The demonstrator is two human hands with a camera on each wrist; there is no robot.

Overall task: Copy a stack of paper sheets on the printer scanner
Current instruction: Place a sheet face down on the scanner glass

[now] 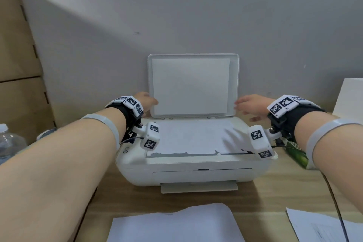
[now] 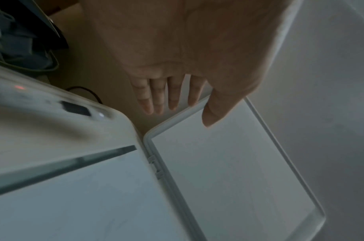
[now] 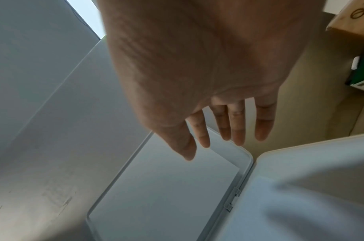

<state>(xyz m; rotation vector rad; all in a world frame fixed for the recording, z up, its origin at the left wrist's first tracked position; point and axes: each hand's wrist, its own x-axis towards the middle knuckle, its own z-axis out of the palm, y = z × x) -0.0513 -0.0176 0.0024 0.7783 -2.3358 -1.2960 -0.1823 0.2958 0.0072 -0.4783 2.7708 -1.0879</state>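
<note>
A white printer [image 1: 196, 173] stands on the wooden table with its scanner lid [image 1: 193, 84] raised upright against the wall. A white sheet [image 1: 188, 137] lies flat on the scanner glass. My left hand [image 1: 147, 101] is at the lid's left edge. In the left wrist view the left hand [image 2: 185, 112] has its thumb across the lid [image 2: 228, 171] front and straight fingers behind the edge. My right hand [image 1: 247, 104] hovers beside the lid's right edge. In the right wrist view the right hand [image 3: 214, 146] has its fingers spread over the lid [image 3: 162, 195] corner, holding nothing.
A loose pile of white sheets [image 1: 174, 224] lies on the table [image 1: 275, 192] in front of the printer, and a printed sheet [image 1: 318, 228] at the front right under a black cable [image 1: 334, 198]. Cardboard boxes [image 1: 17, 45] and a water bottle [image 1: 9, 141] stand left, a green carton [image 1: 296, 153] right.
</note>
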